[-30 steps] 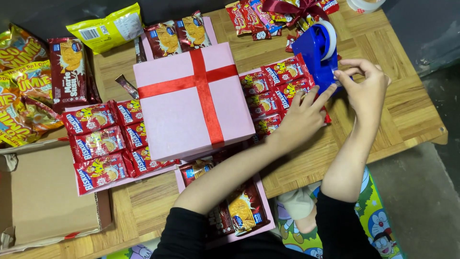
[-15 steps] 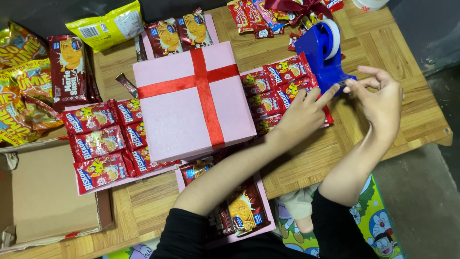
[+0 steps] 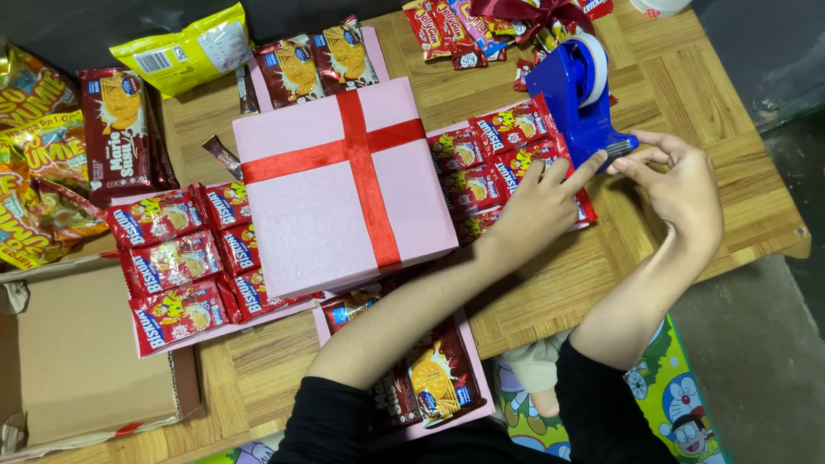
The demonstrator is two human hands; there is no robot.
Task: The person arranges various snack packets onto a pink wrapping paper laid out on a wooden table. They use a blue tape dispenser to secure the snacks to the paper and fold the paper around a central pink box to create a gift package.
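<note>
At the far left edge lie orange and yellow crinkled snack bags [image 3: 34, 163], and nearer, an open brown cardboard box [image 3: 82, 361] sits at the near left corner of the wooden slatted table [image 3: 696, 94]. A dark red biscuit packet [image 3: 120, 129] lies just right of the snack bags, with a yellow foil bag [image 3: 185, 47] beyond it at the far edge. Red biscuit packets [image 3: 176, 266] lie in rows on a pink flap to the left of the square pink gift box [image 3: 344, 185], which stands in the middle of the table, crossed by a red satin ribbon [image 3: 365, 163]. More red packets lie on the flap to its right, and brown ones on the flaps at its far and near sides.

The left hand [image 3: 537, 206] rests on the right-hand red packets, its fingers spread, with the forefinger stretched out to touch the near end of the blue plastic tape dispenser [image 3: 580, 103]. The dispenser stands on the right part of the table, just right of the gift box and partly over the red packets, with a roll of clear tape on its far end. The right hand [image 3: 679, 185] is just right of the dispenser's cutter; its thumb and forefinger are pressed together at the cutter's edge, seemingly pinching the tape end, though the tape itself is too thin to make out. Further red packets and a dark red bow [image 3: 524, 13] lie at the far edge.
</note>
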